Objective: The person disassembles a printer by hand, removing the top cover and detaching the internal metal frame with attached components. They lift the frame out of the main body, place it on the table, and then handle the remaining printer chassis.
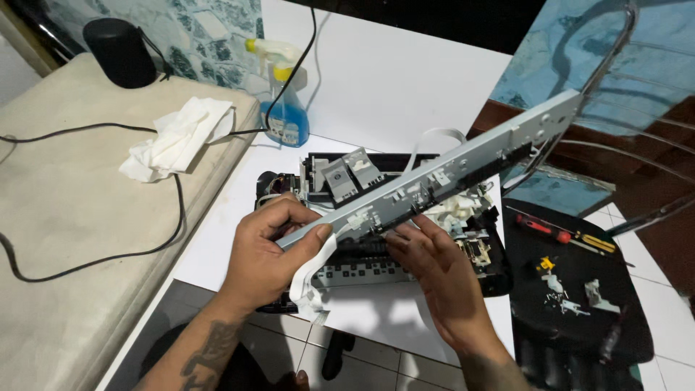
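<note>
Two hands worked over a white table [391, 80] in the head view. The left hand [269, 250] was closed on the near end of a long grey metal rail [441, 177], thumb on top and fingers curled beneath, holding it up at a slant so that its far end rose toward the upper right. The right hand [440, 274] lay open under the middle of the rail, fingertips touching its lower edge; whether it bore any weight was hard to judge from this angle. A white flat ribbon cable [313, 279] hung from the rail beside the left hand. Just beneath lay a dismantled black printer [376, 264], its inner parts exposed. At right, on a dark round stool [579, 318], sat a red-handled screwdriver [543, 229], a yellow-handled one [595, 242] and small loose parts. Behind the printer stood a blue spray bottle [284, 108]; crumpled tissue [177, 137] rested on a beige cushion [65, 217].
</note>
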